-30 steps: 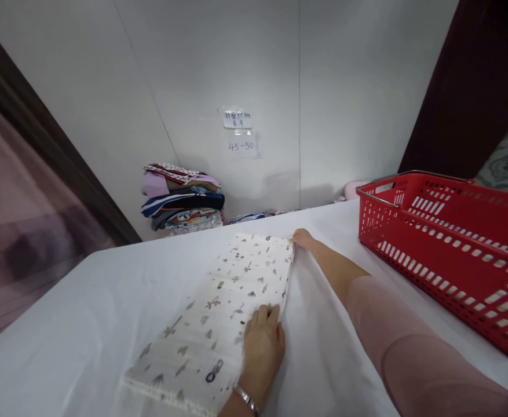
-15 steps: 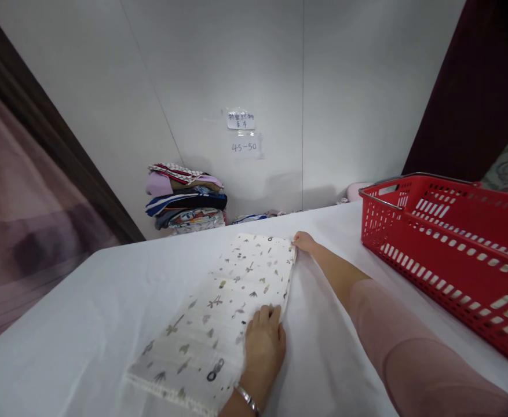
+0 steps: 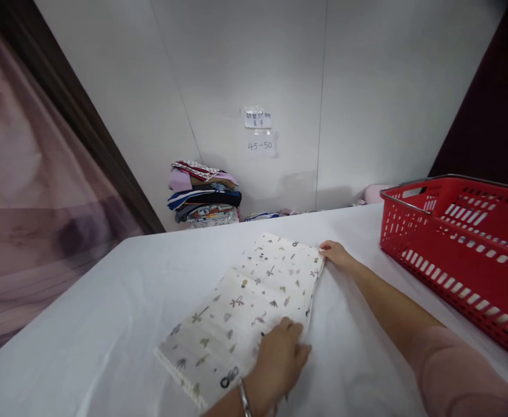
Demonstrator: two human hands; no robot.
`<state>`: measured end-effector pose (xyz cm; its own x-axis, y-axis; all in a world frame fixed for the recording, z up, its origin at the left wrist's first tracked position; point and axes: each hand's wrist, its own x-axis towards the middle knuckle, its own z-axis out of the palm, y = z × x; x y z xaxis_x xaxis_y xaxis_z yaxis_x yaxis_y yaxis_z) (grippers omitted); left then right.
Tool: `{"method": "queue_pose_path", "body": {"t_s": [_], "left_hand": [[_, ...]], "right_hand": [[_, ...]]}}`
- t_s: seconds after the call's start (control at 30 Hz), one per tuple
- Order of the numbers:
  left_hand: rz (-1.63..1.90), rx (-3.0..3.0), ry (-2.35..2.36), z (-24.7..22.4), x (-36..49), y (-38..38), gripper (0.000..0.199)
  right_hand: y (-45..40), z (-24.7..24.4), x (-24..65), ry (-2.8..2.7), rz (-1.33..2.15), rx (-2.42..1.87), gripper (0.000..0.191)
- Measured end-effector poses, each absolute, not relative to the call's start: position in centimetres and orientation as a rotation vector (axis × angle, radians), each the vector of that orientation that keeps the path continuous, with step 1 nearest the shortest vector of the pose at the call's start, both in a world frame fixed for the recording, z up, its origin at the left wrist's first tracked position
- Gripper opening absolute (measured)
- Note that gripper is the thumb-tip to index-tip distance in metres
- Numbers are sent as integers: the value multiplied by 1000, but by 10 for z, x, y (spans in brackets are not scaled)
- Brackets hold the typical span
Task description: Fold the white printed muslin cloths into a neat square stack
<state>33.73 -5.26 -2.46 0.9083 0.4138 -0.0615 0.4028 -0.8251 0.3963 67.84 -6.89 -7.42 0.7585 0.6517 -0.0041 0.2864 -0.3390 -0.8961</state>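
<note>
A folded white cloth (image 3: 236,313) with small plant and animal prints lies slantwise on the white-covered table (image 3: 119,324). At its far right corner, my right hand (image 3: 335,253) pinches the edge between thumb and fingers. My left hand (image 3: 282,359), with a silver bracelet (image 3: 245,399) on the wrist, rests on the cloth near its right edge. The fingers of that hand are stretched out, with the thumb apart, and hold nothing. A slight crease crosses the middle of the cloth. Its near edge shows several layers.
To the right stands a red plastic basket (image 3: 457,249) with a metal handle. Beyond the table's far edge is a stack of folded fabrics (image 3: 205,194) against the wall. Handwritten paper signs (image 3: 260,145) hang above. A pink curtain (image 3: 40,220) drapes at the left.
The whole view has shifted, so things appear farther right. The cloth's right side has moved a little with my right hand, and my left hand has slid slightly toward me.
</note>
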Motion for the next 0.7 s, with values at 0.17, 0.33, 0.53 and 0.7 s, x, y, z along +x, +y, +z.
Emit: {"method": "queue_pose_path", "body": {"t_s": [0.17, 0.33, 0.53, 0.7], "left_hand": [[196, 2812, 610, -1, 380, 21, 44], [215, 2993, 516, -21, 436, 92, 52], [8, 2800, 1018, -52, 442, 135, 71], [52, 2824, 1024, -52, 447, 131, 71]], "right_hand": [[-68, -81, 679, -690, 482, -1852, 19], [-67, -81, 675, -654, 442, -1850, 20], [-74, -81, 659, -679, 290, -1869, 22], [-73, -82, 654, -674, 202, -1887, 27]]}}
